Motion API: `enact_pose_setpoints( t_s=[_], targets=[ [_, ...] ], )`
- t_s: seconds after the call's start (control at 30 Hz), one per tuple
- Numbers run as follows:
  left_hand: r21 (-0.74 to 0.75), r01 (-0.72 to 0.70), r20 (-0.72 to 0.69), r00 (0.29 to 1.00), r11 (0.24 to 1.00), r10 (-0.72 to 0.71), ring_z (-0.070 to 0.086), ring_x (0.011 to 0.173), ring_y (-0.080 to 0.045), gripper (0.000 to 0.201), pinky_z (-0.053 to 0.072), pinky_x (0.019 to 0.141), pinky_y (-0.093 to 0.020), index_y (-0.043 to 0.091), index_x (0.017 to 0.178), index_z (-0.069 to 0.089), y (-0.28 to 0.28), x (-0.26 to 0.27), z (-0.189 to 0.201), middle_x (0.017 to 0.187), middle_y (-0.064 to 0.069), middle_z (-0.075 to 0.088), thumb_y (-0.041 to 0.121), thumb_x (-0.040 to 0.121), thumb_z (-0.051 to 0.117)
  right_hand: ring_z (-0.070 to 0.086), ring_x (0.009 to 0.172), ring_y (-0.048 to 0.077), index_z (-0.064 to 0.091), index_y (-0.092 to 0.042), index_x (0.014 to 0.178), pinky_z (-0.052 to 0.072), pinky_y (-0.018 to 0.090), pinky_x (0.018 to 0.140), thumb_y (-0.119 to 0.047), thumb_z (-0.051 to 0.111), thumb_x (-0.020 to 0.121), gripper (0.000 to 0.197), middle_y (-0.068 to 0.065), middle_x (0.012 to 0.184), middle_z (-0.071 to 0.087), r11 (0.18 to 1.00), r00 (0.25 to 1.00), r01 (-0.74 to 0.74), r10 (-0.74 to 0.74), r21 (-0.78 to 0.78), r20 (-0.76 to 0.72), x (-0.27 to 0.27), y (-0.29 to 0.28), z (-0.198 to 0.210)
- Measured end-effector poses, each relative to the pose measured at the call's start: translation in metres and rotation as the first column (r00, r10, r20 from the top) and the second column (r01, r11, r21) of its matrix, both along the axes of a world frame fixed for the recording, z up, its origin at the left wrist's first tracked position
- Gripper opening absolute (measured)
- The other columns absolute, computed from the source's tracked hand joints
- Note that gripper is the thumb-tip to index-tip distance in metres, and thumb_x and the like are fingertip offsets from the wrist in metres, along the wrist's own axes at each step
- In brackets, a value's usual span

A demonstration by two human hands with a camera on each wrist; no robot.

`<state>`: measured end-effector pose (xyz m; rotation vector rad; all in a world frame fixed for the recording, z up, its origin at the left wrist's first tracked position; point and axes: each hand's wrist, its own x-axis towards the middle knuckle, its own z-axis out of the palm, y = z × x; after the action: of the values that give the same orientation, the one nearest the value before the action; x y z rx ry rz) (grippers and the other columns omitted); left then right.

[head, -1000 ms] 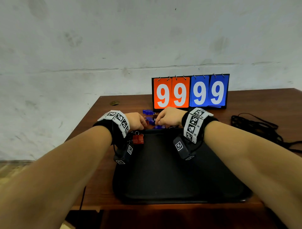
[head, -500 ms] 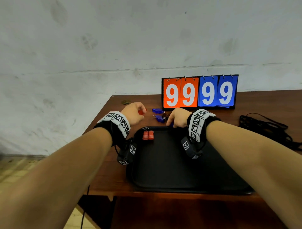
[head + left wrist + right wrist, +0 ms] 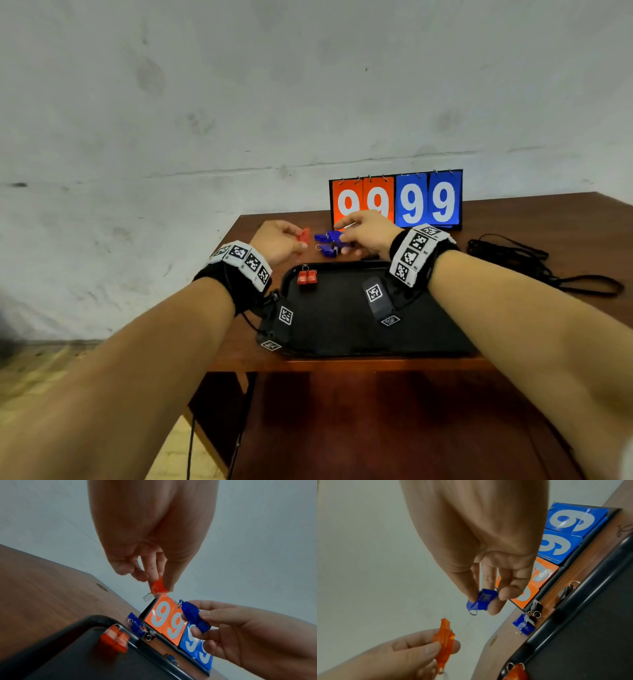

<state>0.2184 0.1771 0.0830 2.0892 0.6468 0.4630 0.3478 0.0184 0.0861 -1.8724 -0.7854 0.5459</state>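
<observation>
**Inspector:** Step in hand?

**Examiner:** Sorting by colour, by my reading. Both hands are raised over the surface beyond the tray. The left hand pinches a red whistle at its fingertips. The right hand pinches a blue whistle between thumb and fingers.

**Inspector:** Orientation?

**Examiner:** Red: long axis steep, key ring hanging at the low end. Blue: long axis nearer level, ring end towards the left hand.

**Inspector:** Next move?

**Examiner:** Probably bringing the red one back to the two red whistles in the tray's far left corner and laying it alongside. Loose blue whistles lie between tray and scoreboard.
</observation>
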Motion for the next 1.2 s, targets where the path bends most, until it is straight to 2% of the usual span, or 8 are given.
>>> enact_pose_setpoints(
  t_s=[0.07, 0.13, 0.3, 0.43, 0.6, 0.77, 0.9, 1.2],
  targets=[
    [-0.033, 0.035, -0.002, 0.999, 0.999, -0.035, 0.06, 0.057, -0.01, 0.027, 0.045, 0.043, -0.016, 0.01, 0.109, 0.064, -0.015, -0.007, 0.006, 0.081, -0.002, 0.068, 0.0, 0.084, 0.071, 0.07, 0.071, 0.022, 0.061, -0.015, 0.119, 0.056, 0.03, 0.063, -0.002, 0.061, 0.091, 0.031, 0.02, 0.106, 0.068, 0.999, 0.994, -0.014, 0.017, 0.029, -0.108, -0.01, -0.01, 0.007],
    [-0.114, 0.072, 0.022, 0.997, 0.991, -0.07, 0.064, 0.061, -0.017, 0.03, 0.052, 0.047, -0.023, 0.008, 0.113, 0.061, -0.028, -0.013, 0.009, 0.087, -0.008, 0.068, -0.005, 0.087, 0.065, 0.071, 0.072, 0.023, 0.059, -0.017, 0.122, 0.057, 0.032, 0.071, -0.003, 0.06, 0.092, 0.033, 0.021, 0.108, 0.067, 0.999, 0.987, -0.029, 0.033, 0.025, -0.158, -0.019, -0.018, 0.011],
    [-0.278, 0.133, 0.101, 0.989, 0.951, -0.109, 0.069, 0.072, -0.025, 0.03, 0.061, 0.064, -0.031, 0.006, 0.111, 0.057, -0.055, -0.019, 0.014, 0.092, -0.012, 0.065, -0.014, 0.088, 0.058, 0.071, 0.07, 0.022, 0.06, -0.014, 0.12, 0.055, 0.027, 0.062, -0.006, 0.061, 0.093, 0.028, 0.02, 0.108, 0.067, 0.996, 0.983, -0.053, 0.064, 0.067, -0.173, -0.039, -0.034, 0.015],
    [-0.389, 0.154, 0.12, 0.986, 0.908, -0.116, 0.072, 0.083, -0.025, 0.021, 0.061, 0.08, -0.037, 0.008, 0.102, 0.065, -0.064, -0.015, 0.016, 0.093, -0.013, 0.071, 0.0, 0.084, 0.071, 0.072, 0.074, 0.023, 0.061, -0.01, 0.116, 0.055, 0.028, 0.063, -0.008, 0.062, 0.093, 0.023, 0.02, 0.104, 0.07, 0.993, 0.985, -0.033, 0.052, 0.115, -0.167, -0.044, -0.043, 0.012],
    [-0.361, 0.15, 0.119, 0.986, 0.92, -0.114, 0.072, 0.097, -0.03, 0.025, 0.058, 0.088, -0.04, 0.008, 0.102, 0.073, -0.07, -0.008, 0.016, 0.102, -0.014, 0.074, 0.024, 0.083, 0.077, 0.071, 0.082, 0.025, 0.062, -0.005, 0.12, 0.057, 0.029, 0.073, -0.004, 0.064, 0.091, 0.029, 0.02, 0.103, 0.072, 0.987, 0.971, -0.05, 0.084, 0.154, -0.224, -0.046, -0.051, 0.008],
    [-0.38, 0.141, 0.113, 0.988, 0.914, -0.106, 0.072, 0.092, -0.025, 0.012, 0.06, 0.08, -0.035, 0.007, 0.1, 0.07, -0.078, -0.002, 0.016, 0.106, -0.016, 0.071, 0.008, 0.088, 0.07, 0.069, 0.086, 0.025, 0.063, 0.0, 0.118, 0.056, 0.028, 0.075, 0.005, 0.063, 0.088, 0.03, 0.025, 0.106, 0.07, 0.986, 0.975, -0.11, 0.132, 0.128, -0.178, -0.047, -0.054, 0.003],
    [-0.391, 0.166, 0.088, 0.986, 0.905, -0.143, 0.073, 0.096, -0.029, 0.021, 0.057, 0.09, -0.041, 0.003, 0.109, 0.069, -0.075, 0.0, 0.013, 0.109, -0.018, 0.071, 0.0, 0.088, 0.067, 0.069, 0.085, 0.023, 0.062, 0.0, 0.12, 0.057, 0.032, 0.081, 0.006, 0.062, 0.088, 0.033, 0.023, 0.104, 0.07, 0.991, 0.991, -0.087, 0.096, 0.097, -0.09, -0.038, -0.052, -0.002],
    [-0.223, 0.16, 0.02, 0.987, 0.962, -0.159, 0.073, 0.094, -0.021, 0.029, 0.057, 0.091, -0.038, 0.008, 0.112, 0.069, -0.053, 0.012, -0.004, 0.1, -0.01, 0.075, 0.005, 0.084, 0.073, 0.073, 0.085, 0.022, 0.058, -0.004, 0.127, 0.061, 0.029, 0.074, 0.002, 0.062, 0.09, 0.037, 0.019, 0.104, 0.071, 0.994, 0.988, -0.039, 0.054, 0.1, -0.147, -0.016, -0.038, -0.016]
  ],
)
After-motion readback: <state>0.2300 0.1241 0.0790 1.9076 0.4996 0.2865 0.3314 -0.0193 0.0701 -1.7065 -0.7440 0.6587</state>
